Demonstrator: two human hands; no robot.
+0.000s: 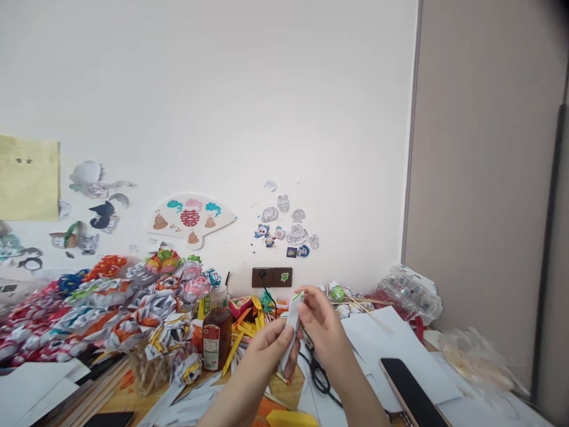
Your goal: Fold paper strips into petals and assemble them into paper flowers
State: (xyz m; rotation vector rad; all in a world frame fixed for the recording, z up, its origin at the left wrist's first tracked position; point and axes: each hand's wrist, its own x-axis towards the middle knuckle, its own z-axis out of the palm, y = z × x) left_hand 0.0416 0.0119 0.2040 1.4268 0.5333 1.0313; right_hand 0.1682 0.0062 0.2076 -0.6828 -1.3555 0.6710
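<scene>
A narrow folded strip of white paper point(293, 311) with a green edge at its top stands tilted between my two hands. My left hand point(276, 345) grips its lower part, thumb laid along the face. Around the top end, the fingers of my right hand point(320, 317) are closed on the same paper. Just below my right wrist lie black-handled scissors point(320, 375), partly covered by the hand. White paper sheets point(395, 350) spread out to the right, and cut white strips point(195, 406) lie on the left of my forearms.
Folded paper flowers point(155, 308) crowd the left side. A bottle of brown liquid point(217, 335) stands near my left hand. A phone point(413, 391) lies at right, near a clear plastic bag point(478, 359). A wall socket point(272, 277) with a black cable is behind.
</scene>
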